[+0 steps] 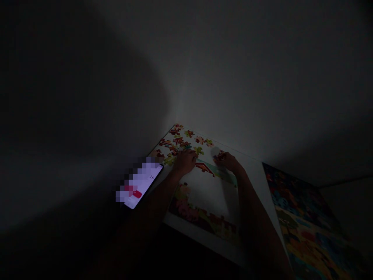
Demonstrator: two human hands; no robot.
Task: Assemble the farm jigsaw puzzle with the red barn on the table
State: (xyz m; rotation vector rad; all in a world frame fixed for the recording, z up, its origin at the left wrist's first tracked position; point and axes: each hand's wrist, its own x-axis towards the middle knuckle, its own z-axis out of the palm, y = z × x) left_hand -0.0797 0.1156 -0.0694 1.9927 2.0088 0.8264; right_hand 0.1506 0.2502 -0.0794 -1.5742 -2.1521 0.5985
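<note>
In the dim head view, my right hand [230, 162] is closed, its fingertips pinching a dark reddish jigsaw puzzle piece [218, 157] above the upper right of a partly joined puzzle frame [214, 223]. My left hand [185, 161] rests at the frame's top edge with curled fingers; whatever they grip is hidden. Just right of it lies a red roof section [204, 168] among green joined pieces [231, 179]. Loose puzzle pieces [177, 140] are scattered beyond my left hand, some close to its fingers.
A lit phone [142, 188] lies at the left, its screen partly pixelated. The white table [259, 175] carries the puzzle and meets a pale wall behind. Colourful picture sheets [300, 217] lie at the right.
</note>
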